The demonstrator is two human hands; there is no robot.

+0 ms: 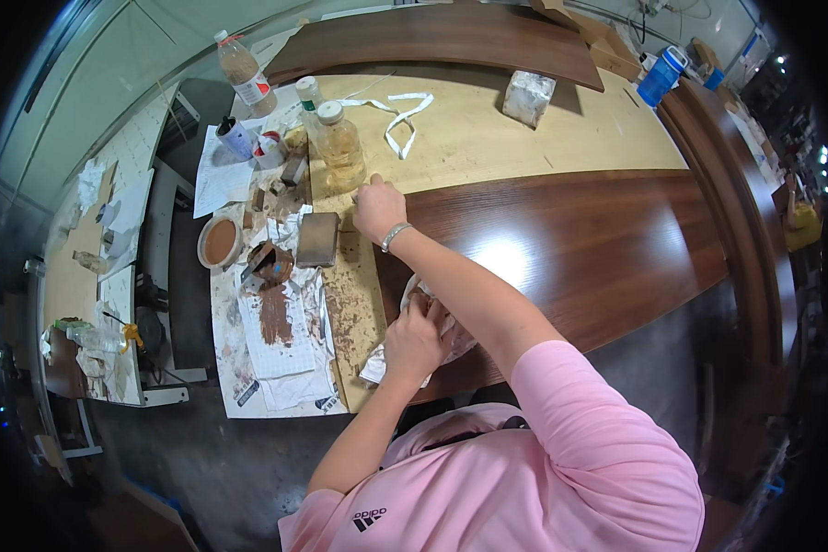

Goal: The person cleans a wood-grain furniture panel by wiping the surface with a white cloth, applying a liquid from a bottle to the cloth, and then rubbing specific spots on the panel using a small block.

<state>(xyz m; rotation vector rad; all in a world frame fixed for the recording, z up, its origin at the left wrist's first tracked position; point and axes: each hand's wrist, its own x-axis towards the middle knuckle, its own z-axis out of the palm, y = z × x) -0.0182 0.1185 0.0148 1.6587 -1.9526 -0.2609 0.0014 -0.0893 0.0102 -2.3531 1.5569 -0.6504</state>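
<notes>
A glossy dark brown wooden panel (580, 230) lies on the table in front of me. My right hand (379, 210) is closed at the panel's far left corner; what its fingers hold, if anything, I cannot make out. Nearer to my body, my left hand (418, 339) grips a crumpled white cloth (460, 339) at the panel's left edge. My right forearm crosses above and hides part of the cloth. Just beyond my right hand stands a clear jar (342, 152) of yellowish liquid with a white lid. A brown-grey rectangular block (317, 239) lies to its near left.
On the left are a tub of brown paste (219, 241), a brown-smeared paper sheet (276, 317) and a large bottle (247, 78). White strips (405, 120) lie farther back. A second brown panel (432, 39) rests near a wrapped block (528, 97). A blue bottle (661, 77) stands far right.
</notes>
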